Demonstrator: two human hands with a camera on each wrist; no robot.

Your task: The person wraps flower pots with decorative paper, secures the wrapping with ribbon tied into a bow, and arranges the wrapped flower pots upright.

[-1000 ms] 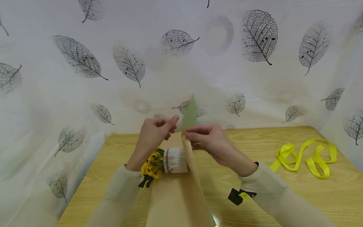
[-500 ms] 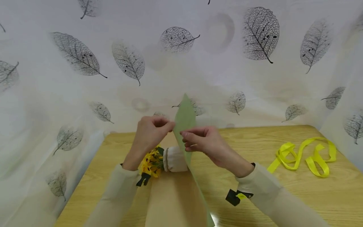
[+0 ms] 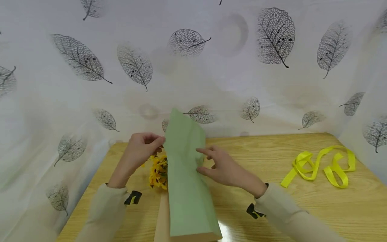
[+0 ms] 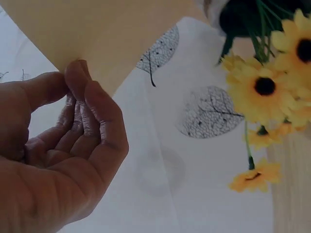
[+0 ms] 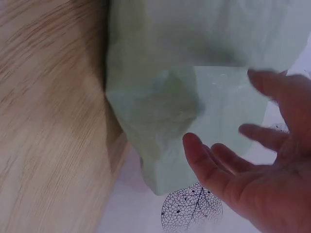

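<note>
A light wooden worktop [image 3: 272, 208] with a visible grain fills the lower half of the head view, ending at a white cloth printed with grey leaves. On it, at the right of the frame, lies a loose coil of yellow ribbon [image 3: 320, 164], well apart from everything else. Near the centre lie yellow flowers [image 3: 158, 171], partly covered by a sheet of wrapping paper [image 3: 187, 188], green on one face and tan on the other, which runs down to the bottom edge.

1 paper sheet [image 3: 187, 174], 1 sunflower bunch [image 3: 158, 170], 1 yellow ribbon [image 3: 320, 166], 2 hands.
</note>
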